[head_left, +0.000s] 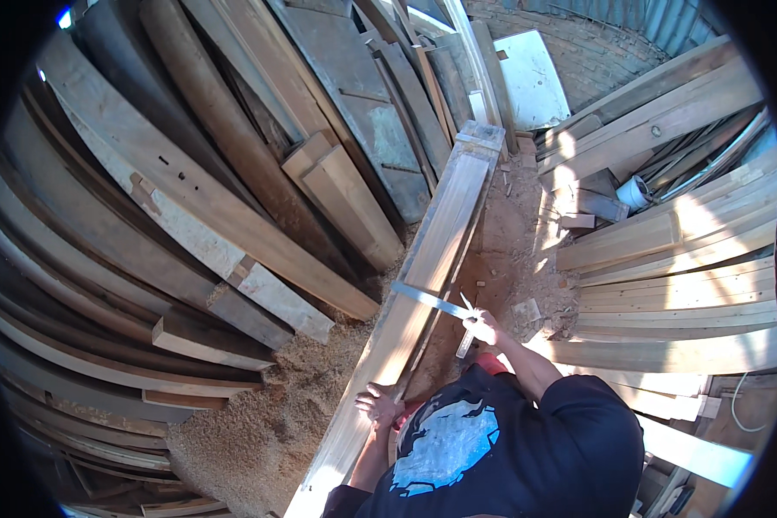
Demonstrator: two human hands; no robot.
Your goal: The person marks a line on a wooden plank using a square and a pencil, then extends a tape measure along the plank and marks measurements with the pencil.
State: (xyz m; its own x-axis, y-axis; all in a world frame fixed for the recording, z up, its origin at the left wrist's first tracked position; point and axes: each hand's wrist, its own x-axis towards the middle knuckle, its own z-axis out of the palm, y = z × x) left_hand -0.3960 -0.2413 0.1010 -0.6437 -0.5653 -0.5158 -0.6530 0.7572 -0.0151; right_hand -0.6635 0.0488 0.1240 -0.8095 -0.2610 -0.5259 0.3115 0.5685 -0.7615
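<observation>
Lying spread on the plank (404,338) running one-to-seven o'clock, the left hand (377,404) sits at six; at four, the right hand (483,327) pinches a try square (429,299) across it, probably light, stiff, best gripped by its stock.

Person's upper body: loose black top (561,466); broad pale grey-blue print (445,449) across torso, irregular outline, brighter blue along lower border, dark jagged marks at edges. Right sleeve (583,401) and left sleeve (345,501): plain black, wide. Right forearm (531,367), left forearm (369,462): uncovered. Right hand (483,327), left hand (378,406): ungloved. Small red patch (492,363) past top's edge: garment type unclear.
</observation>
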